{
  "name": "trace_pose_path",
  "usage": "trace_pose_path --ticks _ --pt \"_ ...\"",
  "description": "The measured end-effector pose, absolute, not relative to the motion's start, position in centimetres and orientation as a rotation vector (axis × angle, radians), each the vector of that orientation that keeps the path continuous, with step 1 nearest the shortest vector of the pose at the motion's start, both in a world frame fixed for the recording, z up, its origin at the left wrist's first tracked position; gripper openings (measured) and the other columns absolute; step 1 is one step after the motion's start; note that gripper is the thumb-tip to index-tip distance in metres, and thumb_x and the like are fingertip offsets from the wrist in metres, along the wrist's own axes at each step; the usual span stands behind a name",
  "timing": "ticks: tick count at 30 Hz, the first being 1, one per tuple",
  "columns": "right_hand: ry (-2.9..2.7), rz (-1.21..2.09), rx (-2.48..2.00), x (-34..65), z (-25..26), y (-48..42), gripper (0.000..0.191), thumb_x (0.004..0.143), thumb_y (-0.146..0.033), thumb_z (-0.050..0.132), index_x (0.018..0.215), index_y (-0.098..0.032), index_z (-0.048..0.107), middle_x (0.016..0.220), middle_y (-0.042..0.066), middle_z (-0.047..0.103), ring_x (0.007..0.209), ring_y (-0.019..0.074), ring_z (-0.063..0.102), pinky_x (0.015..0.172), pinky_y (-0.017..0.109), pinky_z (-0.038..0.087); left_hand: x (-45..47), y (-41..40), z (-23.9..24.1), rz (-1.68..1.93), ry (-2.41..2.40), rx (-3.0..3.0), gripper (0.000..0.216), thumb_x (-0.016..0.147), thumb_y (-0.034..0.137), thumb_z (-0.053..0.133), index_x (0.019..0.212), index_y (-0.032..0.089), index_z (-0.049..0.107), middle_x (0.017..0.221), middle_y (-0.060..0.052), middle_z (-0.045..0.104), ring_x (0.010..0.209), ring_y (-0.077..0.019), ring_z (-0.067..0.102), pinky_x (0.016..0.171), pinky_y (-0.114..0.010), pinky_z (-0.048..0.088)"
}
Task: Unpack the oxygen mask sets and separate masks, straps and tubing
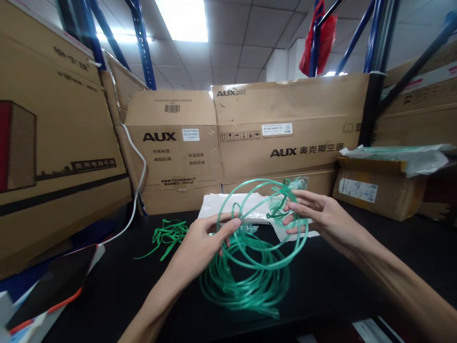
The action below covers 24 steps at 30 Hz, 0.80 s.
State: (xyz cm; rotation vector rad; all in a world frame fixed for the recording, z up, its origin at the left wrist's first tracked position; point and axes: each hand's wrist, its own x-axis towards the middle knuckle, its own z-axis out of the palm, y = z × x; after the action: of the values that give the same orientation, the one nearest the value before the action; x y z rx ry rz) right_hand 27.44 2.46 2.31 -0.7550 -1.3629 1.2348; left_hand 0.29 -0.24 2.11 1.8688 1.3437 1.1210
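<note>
Loops of clear green tubing hang between my two hands above the black table. My left hand pinches the loops on their left side, thumb on top. On the right, the fingers of my right hand curl around the tubing, close to a translucent green plastic piece that looks like a mask. Beneath the raised loops lies a larger coil of the same green tubing, its lower end pointing right. A heap of thin green straps rests left of my left hand.
White packaging lies behind the tubing. Cardboard boxes wall the back and left. An opened carton with plastic wrapping stands at right. A phone with a white cable is at left.
</note>
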Motion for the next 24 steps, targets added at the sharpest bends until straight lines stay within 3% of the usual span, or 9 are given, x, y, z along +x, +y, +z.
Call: trace_pose_path --ticks 4,8,14,20,24 --pt "-1.389 1.189 -0.777 27.3 2.5 2.5 0.042 0.075 -0.036 0.085 0.112 -0.02 0.074 0.091 0.007 0.072 0.079 0.0236 0.072 0.07 0.044 0.066 0.1 -0.1 3.2 1.106 1.625 2.037 0.039 0.088 0.056 0.059 0.091 0.024 0.081 0.048 0.002 0.061 0.05 -0.0199 0.061 0.056 -0.028 0.043" --pt "-1.412 1.164 -0.804 27.3 2.5 2.5 0.05 0.077 -0.037 0.083 0.122 -0.021 0.07 0.09 0.005 0.072 0.08 0.0236 0.073 0.07 0.043 0.066 -0.1 -0.2 4.6 1.189 1.748 2.141 0.032 0.084 0.051 0.064 0.09 0.026 0.082 0.04 0.003 0.059 0.047 -0.0226 0.063 0.055 -0.03 0.042" --pt "-1.455 1.197 -0.812 27.4 2.0 2.1 0.058 0.081 -0.037 0.081 0.135 -0.028 0.063 0.096 0.005 0.076 0.091 0.0235 0.073 0.08 0.041 0.064 0.0 0.3 4.9 1.224 1.501 2.169 0.04 0.09 0.039 0.062 0.128 0.029 0.067 0.073 0.002 0.071 0.052 -0.0168 0.066 0.061 -0.029 0.05" --pt "-1.63 1.242 -0.911 28.6 1.1 2.2 0.044 0.087 -0.049 0.071 0.124 -0.024 0.072 0.115 0.008 0.075 0.11 0.0285 0.069 0.088 0.043 0.063 -0.7 1.1 4.4 1.147 1.263 2.062 0.034 0.096 0.04 0.053 0.115 0.02 0.072 0.094 -0.005 0.073 0.059 -0.0149 0.064 0.061 -0.029 0.053" --pt "-1.876 0.745 -1.203 30.2 -0.4 3.8 0.05 0.09 -0.059 0.057 0.119 -0.022 0.074 0.116 0.009 0.074 0.102 0.0291 0.071 0.079 0.039 0.063 -0.9 1.3 4.3 1.164 1.275 1.988 0.032 0.096 0.04 0.055 0.113 0.019 0.07 0.093 -0.004 0.073 0.058 -0.0139 0.063 0.059 -0.027 0.053"
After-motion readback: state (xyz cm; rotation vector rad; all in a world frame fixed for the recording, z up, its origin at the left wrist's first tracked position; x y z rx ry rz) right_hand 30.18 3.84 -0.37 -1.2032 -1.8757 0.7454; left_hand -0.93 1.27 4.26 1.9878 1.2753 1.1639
